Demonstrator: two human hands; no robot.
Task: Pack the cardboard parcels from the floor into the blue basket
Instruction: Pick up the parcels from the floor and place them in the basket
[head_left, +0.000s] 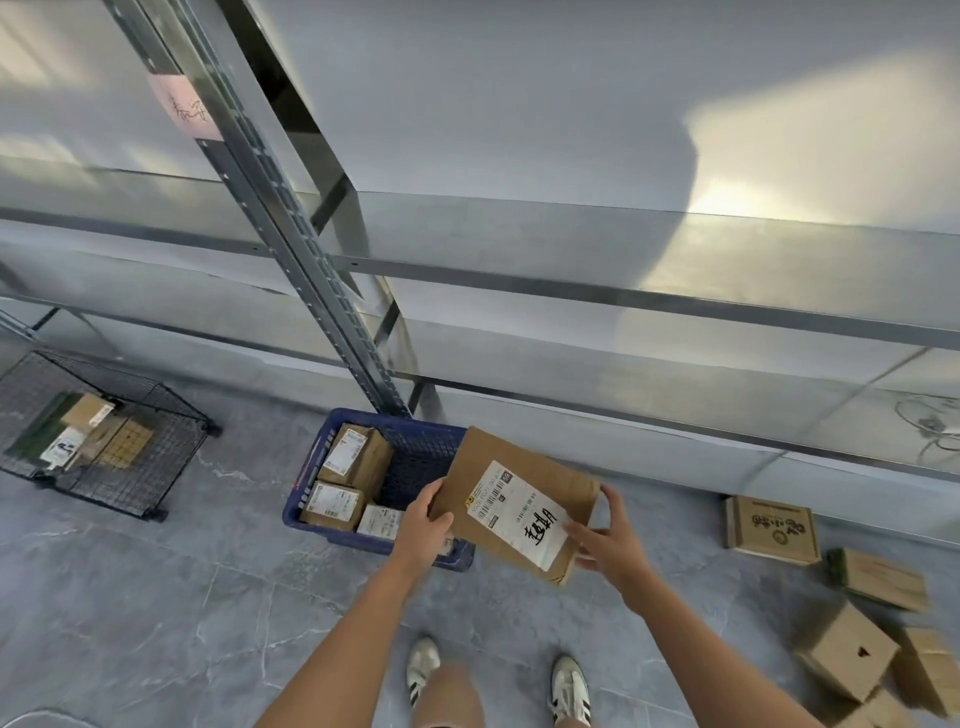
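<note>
Two grips hold one flat cardboard parcel above the blue basket's right side. The left grip curls round its left edge, and the right grip clasps its near right corner. Three packed parcels lie in the basket; loose parcels lie on the floor, right.

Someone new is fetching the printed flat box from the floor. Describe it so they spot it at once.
Follow the metal shelving to its bottom rail, then look right of the blue basket. On the grey floor there lies a flat cardboard box, nearest the shelving. Unlike the plain parcels heaped beside it, its lid carries dark printed artwork.
</note>
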